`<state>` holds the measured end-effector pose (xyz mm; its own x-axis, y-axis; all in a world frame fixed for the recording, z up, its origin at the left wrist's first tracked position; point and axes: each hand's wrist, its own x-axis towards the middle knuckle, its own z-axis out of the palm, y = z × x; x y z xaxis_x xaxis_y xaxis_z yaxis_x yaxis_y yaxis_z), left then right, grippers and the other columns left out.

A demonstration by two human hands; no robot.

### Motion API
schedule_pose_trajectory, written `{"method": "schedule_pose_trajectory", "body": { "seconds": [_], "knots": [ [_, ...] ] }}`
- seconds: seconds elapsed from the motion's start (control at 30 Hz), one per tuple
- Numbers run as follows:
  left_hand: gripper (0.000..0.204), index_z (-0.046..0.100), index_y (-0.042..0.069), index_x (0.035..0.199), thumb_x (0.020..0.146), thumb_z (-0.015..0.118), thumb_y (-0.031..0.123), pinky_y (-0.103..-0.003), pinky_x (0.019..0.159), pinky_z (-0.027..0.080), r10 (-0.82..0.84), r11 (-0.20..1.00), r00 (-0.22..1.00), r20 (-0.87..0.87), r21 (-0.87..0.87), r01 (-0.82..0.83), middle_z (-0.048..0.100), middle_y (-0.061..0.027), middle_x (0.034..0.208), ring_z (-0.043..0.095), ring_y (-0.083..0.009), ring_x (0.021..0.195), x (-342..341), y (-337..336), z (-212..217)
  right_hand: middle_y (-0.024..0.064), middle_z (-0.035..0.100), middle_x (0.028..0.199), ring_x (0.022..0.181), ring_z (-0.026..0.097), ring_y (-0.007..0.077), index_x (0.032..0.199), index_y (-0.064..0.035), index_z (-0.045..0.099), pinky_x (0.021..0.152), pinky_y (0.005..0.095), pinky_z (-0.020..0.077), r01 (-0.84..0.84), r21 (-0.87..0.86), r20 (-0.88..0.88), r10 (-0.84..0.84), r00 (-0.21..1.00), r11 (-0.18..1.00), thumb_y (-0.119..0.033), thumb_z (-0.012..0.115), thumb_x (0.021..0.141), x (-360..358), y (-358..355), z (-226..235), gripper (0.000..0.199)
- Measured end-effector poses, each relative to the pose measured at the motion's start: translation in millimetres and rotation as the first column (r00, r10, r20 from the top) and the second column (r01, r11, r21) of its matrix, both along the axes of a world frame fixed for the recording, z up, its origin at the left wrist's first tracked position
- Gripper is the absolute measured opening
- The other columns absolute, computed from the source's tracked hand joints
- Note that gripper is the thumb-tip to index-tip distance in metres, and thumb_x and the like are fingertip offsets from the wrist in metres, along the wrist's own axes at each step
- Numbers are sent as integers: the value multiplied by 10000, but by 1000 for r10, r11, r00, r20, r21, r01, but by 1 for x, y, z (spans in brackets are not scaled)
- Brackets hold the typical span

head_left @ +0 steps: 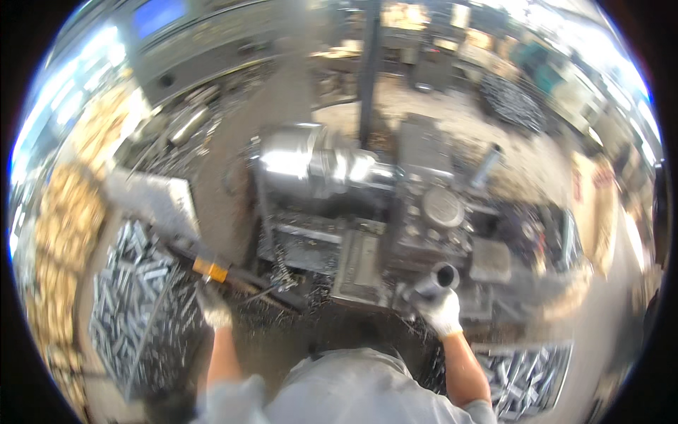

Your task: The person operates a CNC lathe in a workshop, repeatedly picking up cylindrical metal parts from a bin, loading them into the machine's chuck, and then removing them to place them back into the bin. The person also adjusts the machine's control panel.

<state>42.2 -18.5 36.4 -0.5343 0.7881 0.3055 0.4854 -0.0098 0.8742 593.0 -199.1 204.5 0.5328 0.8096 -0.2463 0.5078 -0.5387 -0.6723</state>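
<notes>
A lathe stands in front of me, its shiny round chuck (286,159) at the left and a bright metal workpiece (353,168) reaching right toward the dark tool post (424,212). My right hand (441,312), in a white glove, is closed round a short, hollow metal tube (436,280) at the carriage's near side; whether the tube is joined to the machine cannot be seen. Low at the left, my gloved left hand (215,309) is smeared by motion. It is beside a dark bar (251,283) with an orange piece (210,269) on it, and its fingers are unclear.
Many short metal tubes fill a bin (134,385) at the left; another bin (568,353) of metal pieces stands at the lower right. A dark upright post (369,78) rises behind the lathe. Metal shavings (282,272) lie under the chuck. Stacked yellowish sacks (67,212) line the far left.
</notes>
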Motion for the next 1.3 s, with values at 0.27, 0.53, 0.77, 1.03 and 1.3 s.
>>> {"method": "schedule_pose_trajectory", "body": {
  "seconds": [0.27,0.53,0.77,1.03,1.3],
  "knots": [
    [333,685,78,1035,1067,628,404,-364,716,506,-1,951,809,588,-249,182,621,-12,839,593,-164,747,-5,6,39,138,781,901,711,727,223,1021,-22,770,689,363,595,-378,95,258,344,903,921,-62,696,812,106,5,88,226],
    [76,657,17,1048,1040,625,85,-277,744,491,-17,979,967,253,-193,68,613,-17,894,543,-107,800,101,-55,70,46,750,779,720,696,118,1097,13,757,703,308,559,-391,430,470,167,867,814,-152,705,958,118,165,169,222],
    [118,677,-6,1122,1009,642,1,-290,810,530,-405,911,903,-140,15,411,677,-70,948,634,-152,851,172,-14,137,143,775,853,703,691,269,972,-26,801,686,434,559,-651,-617,210,890,404,442,-453,769,870,76,373,101,441],
    [150,726,38,1079,944,702,-22,-379,774,600,-414,910,875,-251,-104,401,754,-168,955,762,-330,855,176,-33,132,170,808,1003,929,791,292,1011,-66,832,815,409,628,-115,-347,773,353,527,931,-360,690,900,253,357,161,345],
    [834,471,-27,1527,811,865,137,-518,1205,427,-537,703,569,-623,43,710,510,-312,1532,488,-497,1435,281,163,253,249,786,987,900,761,392,998,55,780,816,479,602,-822,-352,283,888,362,447,-629,844,765,81,380,92,725]
  ]
}}
